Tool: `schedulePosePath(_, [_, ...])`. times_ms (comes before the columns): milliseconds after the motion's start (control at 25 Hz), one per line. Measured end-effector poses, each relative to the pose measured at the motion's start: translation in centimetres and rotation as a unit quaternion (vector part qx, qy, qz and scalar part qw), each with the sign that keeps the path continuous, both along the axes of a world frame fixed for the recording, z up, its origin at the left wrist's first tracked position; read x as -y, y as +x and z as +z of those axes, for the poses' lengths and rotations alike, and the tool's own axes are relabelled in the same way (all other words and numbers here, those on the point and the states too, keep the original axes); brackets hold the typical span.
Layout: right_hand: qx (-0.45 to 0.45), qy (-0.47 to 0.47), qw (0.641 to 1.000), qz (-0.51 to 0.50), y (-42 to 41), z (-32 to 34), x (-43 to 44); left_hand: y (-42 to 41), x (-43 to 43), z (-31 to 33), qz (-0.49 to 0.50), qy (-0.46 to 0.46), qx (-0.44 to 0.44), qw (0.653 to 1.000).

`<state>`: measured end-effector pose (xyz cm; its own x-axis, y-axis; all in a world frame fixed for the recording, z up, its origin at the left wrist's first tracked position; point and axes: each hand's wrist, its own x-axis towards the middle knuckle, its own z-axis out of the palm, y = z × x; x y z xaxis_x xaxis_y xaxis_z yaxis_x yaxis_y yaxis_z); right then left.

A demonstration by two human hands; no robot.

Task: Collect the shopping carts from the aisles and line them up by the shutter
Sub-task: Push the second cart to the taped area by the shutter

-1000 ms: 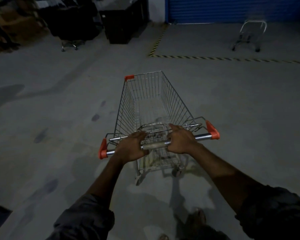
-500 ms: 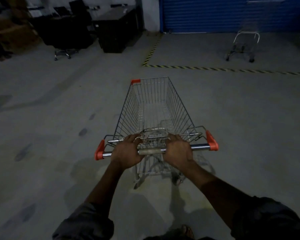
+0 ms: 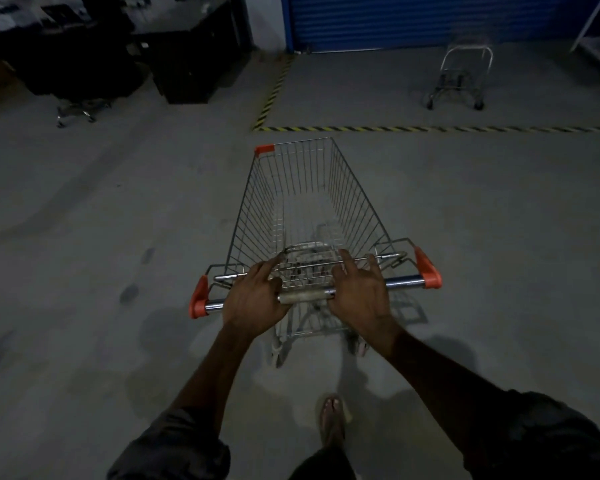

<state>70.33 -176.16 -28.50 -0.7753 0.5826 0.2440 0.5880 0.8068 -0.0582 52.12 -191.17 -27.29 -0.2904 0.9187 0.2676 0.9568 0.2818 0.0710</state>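
— Why are both palms flat on the bar?
— Pushing, I'd say: left hand and right hand press the handle, fingers stretched forward, not curled; the thumbs are lost in the gloom.
— How many carts?
— Two. This cart is mid-frame, nose just short of the striped line; a second cart, upper right, stands beyond it before the one blue shutter, where this belongs

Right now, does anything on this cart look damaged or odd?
Yes: the cart has an orange corner bumper on its front left corner only; the front right corner is bare wire. The handle's middle sleeve looks worn.
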Motion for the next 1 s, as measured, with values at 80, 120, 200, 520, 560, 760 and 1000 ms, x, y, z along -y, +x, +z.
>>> schedulePosePath(80, [0.014,-0.005,1.000,-0.013,-1.7,0.9,-2.5,-2.2,-3.0,0.0,-0.009,-0.006,0.011,1.000])
schedulePosePath(120, [0.035,-0.025,0.999,-0.025,-2.7,1.4,-4.0,-3.4,-4.8,0.1,-0.012,-0.012,0.020,1.000])
schedulePosePath(200, [0.068,-0.047,0.996,-0.046,-4.4,1.8,-6.7,-5.6,-8.0,0.3,-0.017,-0.038,0.038,0.998])
schedulePosePath(520, [0.149,-0.124,0.981,-0.027,-9.7,3.3,-19.1,-12.4,-21.6,0.0,-0.062,-0.093,0.065,0.992])
schedulePosePath(560, [0.149,-0.135,0.979,-0.022,-10.1,3.3,-21.0,-13.0,-23.4,0.0,-0.065,-0.100,0.074,0.990])
schedulePosePath(760, [0.133,-0.114,0.984,-0.033,-12.1,3.3,-30.3,-15.1,-33.0,0.4,-0.067,-0.131,0.101,0.984])
schedulePosePath(1000, [0.117,-0.109,0.986,-0.053,-15.0,2.6,-41.6,-17.3,-44.4,0.7,-0.074,-0.057,0.056,0.994])
